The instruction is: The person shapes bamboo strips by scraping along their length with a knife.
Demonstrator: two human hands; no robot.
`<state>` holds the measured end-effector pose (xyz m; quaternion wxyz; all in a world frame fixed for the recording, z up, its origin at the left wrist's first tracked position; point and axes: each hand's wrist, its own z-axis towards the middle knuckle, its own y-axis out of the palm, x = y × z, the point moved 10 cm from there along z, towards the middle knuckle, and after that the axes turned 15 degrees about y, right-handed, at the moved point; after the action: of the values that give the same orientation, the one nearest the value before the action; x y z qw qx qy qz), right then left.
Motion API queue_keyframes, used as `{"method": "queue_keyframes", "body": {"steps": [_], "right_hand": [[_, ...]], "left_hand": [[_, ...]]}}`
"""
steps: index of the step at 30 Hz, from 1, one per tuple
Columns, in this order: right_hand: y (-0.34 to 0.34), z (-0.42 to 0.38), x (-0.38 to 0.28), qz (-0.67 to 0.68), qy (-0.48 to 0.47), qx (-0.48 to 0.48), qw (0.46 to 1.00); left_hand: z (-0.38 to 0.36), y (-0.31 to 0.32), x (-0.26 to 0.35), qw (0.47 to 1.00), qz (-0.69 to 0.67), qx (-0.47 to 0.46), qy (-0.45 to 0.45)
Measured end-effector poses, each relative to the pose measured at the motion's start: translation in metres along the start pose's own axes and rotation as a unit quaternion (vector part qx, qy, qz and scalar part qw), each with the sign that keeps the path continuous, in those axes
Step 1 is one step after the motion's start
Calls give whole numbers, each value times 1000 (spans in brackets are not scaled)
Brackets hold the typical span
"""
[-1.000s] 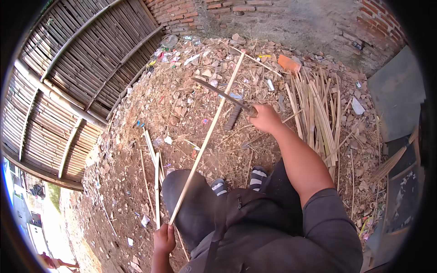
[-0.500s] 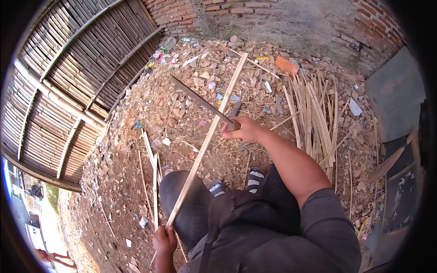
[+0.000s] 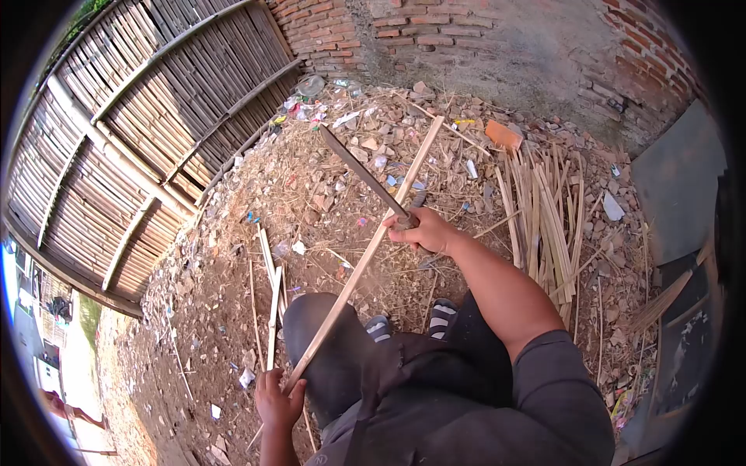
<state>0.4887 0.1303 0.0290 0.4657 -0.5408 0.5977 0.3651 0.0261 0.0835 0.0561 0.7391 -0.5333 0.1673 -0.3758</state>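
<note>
A long pale bamboo strip slants from beside my left thigh up across the rubble. At its lower end my left hand is closed, thumb and fingers around the strip. My right hand grips the handle of a machete, whose dark blade points up and to the left. The blade crosses the strip in this view, with the fist right beside the strip's middle. Most of the handle is hidden in the fist.
Split bamboo strips lie heaped at right, near an orange brick piece. More strips lie left of my knee. A bamboo fence stands left, a brick wall behind. Rubble and litter cover the ground. A person's limb shows far left.
The whole scene sits slightly lower and further right in view. The machete's blade has tilted steeper, and its base is closer along the strip. Both hands keep their holds.
</note>
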Motion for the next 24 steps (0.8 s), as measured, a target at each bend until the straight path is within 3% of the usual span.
{"method": "queue_keyframes", "body": {"steps": [2,6,9,12,15,19,20,23,24], "right_hand": [[9,0,-1,-26,0,-14,1000],[23,-1,-7,-63,-6,-42,997],[19,-5,-22,-59,-101,11,993],[3,-30,-52,-300,-172,190,919],[22,-41,-53,-397,-92,123,905],[56,-40,-38,-508,-112,77,851],[55,-35,-30,-509,-137,104,843],[18,0,9,-519,-41,112,846],[-6,7,14,-436,1,142,889]], "left_hand": [[10,-2,6,1000,-16,4,-13],[12,21,2,993,-54,-84,-69],[3,33,-7,994,-47,-59,-73],[6,31,-2,992,-48,-80,-86],[-1,36,-4,990,-46,-105,-82],[11,37,1,989,-38,-112,-84],[11,40,-1,989,-42,-116,-87],[-1,46,-10,987,-48,-123,-87],[-2,47,-9,986,-48,-129,-90]]}}
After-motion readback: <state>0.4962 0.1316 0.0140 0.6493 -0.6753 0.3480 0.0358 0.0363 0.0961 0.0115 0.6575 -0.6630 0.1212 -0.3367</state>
